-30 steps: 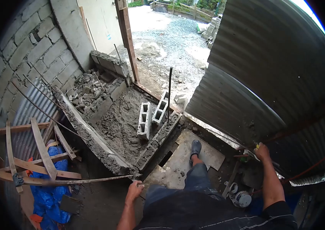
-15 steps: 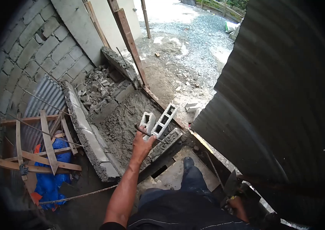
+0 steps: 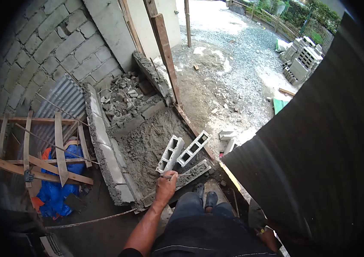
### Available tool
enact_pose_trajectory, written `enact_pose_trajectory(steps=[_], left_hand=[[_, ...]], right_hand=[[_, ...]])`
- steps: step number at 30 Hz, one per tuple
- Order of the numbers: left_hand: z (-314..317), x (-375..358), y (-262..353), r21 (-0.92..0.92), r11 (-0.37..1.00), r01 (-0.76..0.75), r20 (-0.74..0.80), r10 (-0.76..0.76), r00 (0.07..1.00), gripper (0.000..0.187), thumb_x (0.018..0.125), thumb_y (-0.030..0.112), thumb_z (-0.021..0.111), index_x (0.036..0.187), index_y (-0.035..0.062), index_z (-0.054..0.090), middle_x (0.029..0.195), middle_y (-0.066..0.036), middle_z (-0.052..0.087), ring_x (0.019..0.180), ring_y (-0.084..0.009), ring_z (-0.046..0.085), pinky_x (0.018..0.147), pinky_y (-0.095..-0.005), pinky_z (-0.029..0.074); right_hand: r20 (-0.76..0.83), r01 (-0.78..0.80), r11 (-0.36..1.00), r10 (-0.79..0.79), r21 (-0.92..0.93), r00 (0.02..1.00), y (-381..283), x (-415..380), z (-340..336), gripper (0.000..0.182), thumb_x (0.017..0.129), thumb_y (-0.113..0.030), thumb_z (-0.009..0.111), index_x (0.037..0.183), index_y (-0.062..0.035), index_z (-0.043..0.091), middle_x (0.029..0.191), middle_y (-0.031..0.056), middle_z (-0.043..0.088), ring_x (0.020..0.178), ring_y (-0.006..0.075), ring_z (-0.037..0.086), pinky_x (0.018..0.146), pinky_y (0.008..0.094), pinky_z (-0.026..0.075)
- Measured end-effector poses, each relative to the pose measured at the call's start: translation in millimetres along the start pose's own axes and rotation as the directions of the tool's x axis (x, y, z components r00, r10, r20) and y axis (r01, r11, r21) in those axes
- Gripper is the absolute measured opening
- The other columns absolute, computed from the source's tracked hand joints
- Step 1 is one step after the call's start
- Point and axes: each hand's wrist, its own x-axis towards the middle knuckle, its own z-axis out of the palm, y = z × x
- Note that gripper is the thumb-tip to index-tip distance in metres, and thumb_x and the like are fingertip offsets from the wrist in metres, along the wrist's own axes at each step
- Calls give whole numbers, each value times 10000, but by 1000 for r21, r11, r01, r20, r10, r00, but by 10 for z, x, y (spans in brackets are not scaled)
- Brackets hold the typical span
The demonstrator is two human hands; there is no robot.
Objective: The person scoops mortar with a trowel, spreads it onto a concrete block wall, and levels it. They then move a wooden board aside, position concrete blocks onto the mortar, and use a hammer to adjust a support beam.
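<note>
1. Trowel [image 3: 257,213], lower right of the frame: the right hand [image 3: 270,240] seems closed on it, fingers partly hidden.
2. Left hand [image 3: 167,187], below centre, curls tight around rebar [image 3: 166,176]; bracing looks the step in hand.
3. Hollow concrete blocks [image 3: 176,156] lie beyond; moving calls for sure footing.

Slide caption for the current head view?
Left hand gripping a metal rod near two hollow blocks, right hand holding a trowel.

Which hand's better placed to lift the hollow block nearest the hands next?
Left hand, I'd say: it's right by that hollow block, though it seems to grip a rod it'd have to release. Right hand is well away, apparently holding a trowel.
</note>
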Motion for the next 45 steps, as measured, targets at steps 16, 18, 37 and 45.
enact_pose_trajectory(steps=[16,18,37,45], left_hand=[[-293,307,-49,-80,980,-180,126,189,974,95,889,94,672,953,27,651,967,-140,684,908,-341,666,815,-419,534],[-375,366,3,-60,984,-165,172,173,970,101,884,91,678,958,28,652,976,-138,683,916,-339,668,814,-415,538],[-212,386,187,65,991,-116,196,102,975,160,878,69,697,1033,46,661,1032,-140,686,949,-316,694,819,-381,570],[-381,286,335,196,973,-125,334,54,941,263,910,189,685,1143,68,689,1080,-140,706,1030,-321,680,900,-393,549]], right_hand=[[-94,383,923,-377,50,921,-2499,505,-2236,343,791,-247,759,959,24,630,884,200,663,799,267,645,727,424,499],[-94,442,865,-433,236,897,-2741,592,-2340,273,884,-210,671,1019,25,636,877,148,676,777,223,644,688,387,502],[-169,396,323,-551,859,817,-4077,1171,-3261,388,939,-94,557,1291,70,535,844,64,635,627,109,573,593,251,477],[-130,391,305,-621,868,773,-4015,1215,-3448,363,933,-107,531,1256,56,559,840,60,631,618,112,575,561,252,467]])
